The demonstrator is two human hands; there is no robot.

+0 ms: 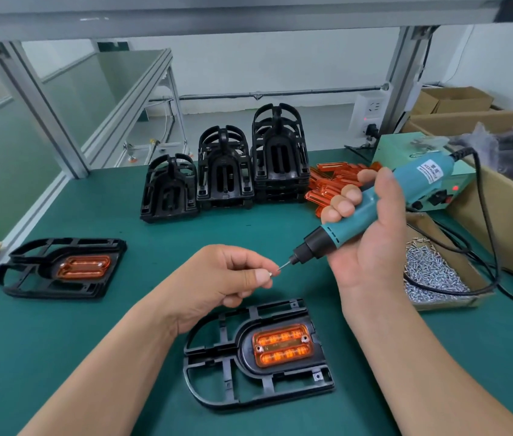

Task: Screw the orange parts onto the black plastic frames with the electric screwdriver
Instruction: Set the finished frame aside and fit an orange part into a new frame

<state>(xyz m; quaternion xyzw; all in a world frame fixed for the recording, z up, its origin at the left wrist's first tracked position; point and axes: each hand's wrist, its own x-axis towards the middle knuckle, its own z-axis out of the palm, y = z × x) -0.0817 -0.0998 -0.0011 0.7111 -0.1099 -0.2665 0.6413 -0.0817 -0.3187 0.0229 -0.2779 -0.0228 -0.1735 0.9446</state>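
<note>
A black plastic frame [217,382] lies flat on the green mat in front of me, with an orange part [282,345] seated in its recess. Above it, my right hand [371,243] grips the teal electric screwdriver [365,215], bit pointing down-left. My left hand [226,278] pinches a small screw [270,274] between thumb and forefinger, right at the bit's tip. At the left lies another black frame [28,265] holding an orange part [83,267].
Three stacks of black frames [226,171] stand at the back, with a pile of loose orange parts [330,184] to their right. A shallow box of screws [434,275] sits at the right, beside the screwdriver's power unit [437,196], its cable and cardboard boxes.
</note>
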